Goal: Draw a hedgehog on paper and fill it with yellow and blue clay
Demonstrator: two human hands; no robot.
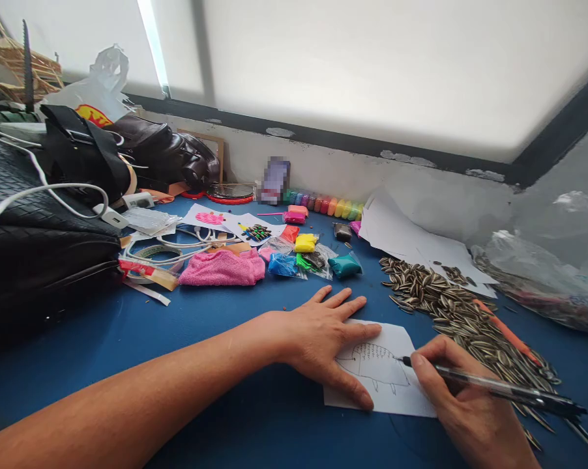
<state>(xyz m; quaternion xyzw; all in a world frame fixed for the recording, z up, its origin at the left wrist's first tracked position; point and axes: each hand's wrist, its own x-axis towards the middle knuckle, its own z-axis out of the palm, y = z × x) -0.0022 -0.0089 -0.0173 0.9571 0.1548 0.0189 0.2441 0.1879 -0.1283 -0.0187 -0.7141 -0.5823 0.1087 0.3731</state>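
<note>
A small white sheet of paper (pixel 396 400) lies on the blue table, bearing a line drawing of an animal with short legs and rows of small marks on its back. My left hand (pixel 318 339) rests flat over the sheet's left part, fingers spread, hiding some of the drawing. In my right hand (pixel 470 404) is a black pen (pixel 504 389), gripped near its tip. The pen's point meets the paper at the right end of the marked rows. Just beyond my right hand spreads a heap of striped sunflower seeds (pixel 435 293).
An orange tool (pixel 509 332) lies across the seeds. White sheets (pixel 396 228) and a plastic bag (pixel 543 280) are behind. Coloured clay packets (pixel 345 265), a pink cloth (pixel 223 268) and a tape roll (pixel 157 254) lie ahead. A black bag (pixel 44 260) stands at left.
</note>
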